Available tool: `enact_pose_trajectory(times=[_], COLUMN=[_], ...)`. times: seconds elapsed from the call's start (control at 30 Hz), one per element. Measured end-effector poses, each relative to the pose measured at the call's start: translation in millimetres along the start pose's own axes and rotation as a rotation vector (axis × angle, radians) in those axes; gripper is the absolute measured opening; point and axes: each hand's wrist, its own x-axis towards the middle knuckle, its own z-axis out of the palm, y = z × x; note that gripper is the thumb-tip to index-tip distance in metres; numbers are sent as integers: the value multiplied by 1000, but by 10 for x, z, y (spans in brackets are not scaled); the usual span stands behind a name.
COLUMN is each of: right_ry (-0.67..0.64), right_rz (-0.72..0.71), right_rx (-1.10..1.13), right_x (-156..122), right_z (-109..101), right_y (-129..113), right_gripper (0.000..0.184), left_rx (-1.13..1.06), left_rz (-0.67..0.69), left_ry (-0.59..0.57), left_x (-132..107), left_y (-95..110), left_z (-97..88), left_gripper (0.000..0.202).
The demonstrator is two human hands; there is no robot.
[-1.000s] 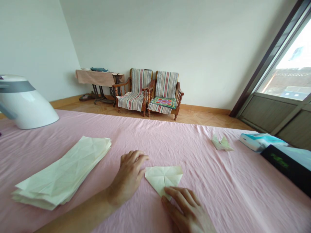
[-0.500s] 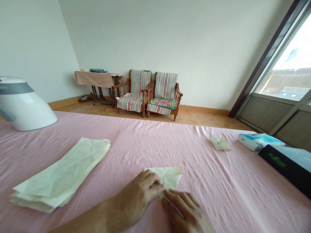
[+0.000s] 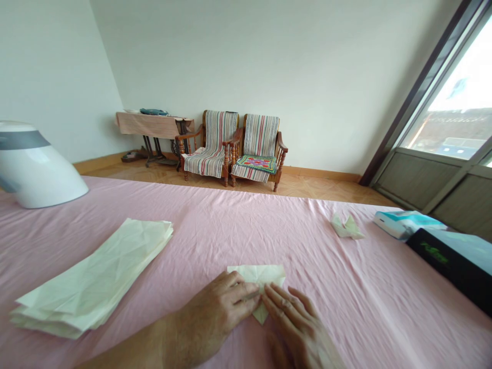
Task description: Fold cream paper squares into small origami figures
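Observation:
A piece of pale cream folded paper (image 3: 274,273) lies on the pink cloth in front of me, its lower end narrowing to a point. My left hand (image 3: 221,306) covers its left side, with fingers curled and thumb against the paper near its middle. On the right side my right hand (image 3: 294,318) lies with its fingers stretched out, pressing the sheet close to my left thumb. Creases run across the visible upper part. Both hands hide much of the paper.
At left rests a stack of creased paper sheets (image 3: 96,277). A white and grey kettle (image 3: 46,171) stands behind it. Toward the right are a small folded paper shape (image 3: 346,228), a blue and white pack (image 3: 407,223) and a black box (image 3: 442,261). Chairs (image 3: 221,143) stand beyond the table.
My right hand's fingers have slid up and away from me along the paper, exposing its pointed lower end. My left hand stays nearly in place, pressing the paper.

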Motion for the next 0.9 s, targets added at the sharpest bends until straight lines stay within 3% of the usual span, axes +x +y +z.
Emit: enact_pose_trajectory(times=[0.23,0.53,0.77,0.9], right_ry=[-33,-120,80,50], right_rz=[15,182,76,-4], right_rx=[-118,-270,37,142], right_x=[-2,-59,74,115], right_z=[13,80,-91,-95], right_y=[16,99,-35,-154], right_gripper=[38,42,37,43], left_rx=[-2,-22,-74,-108], left_rz=[-5,-19,-21,-30], left_ry=[4,5,26,26], left_x=[-22,-15,-10,-7], left_y=[-1,1,22,8], left_z=[-5,-27,-33,-18], left_gripper=[39,46,38,35])
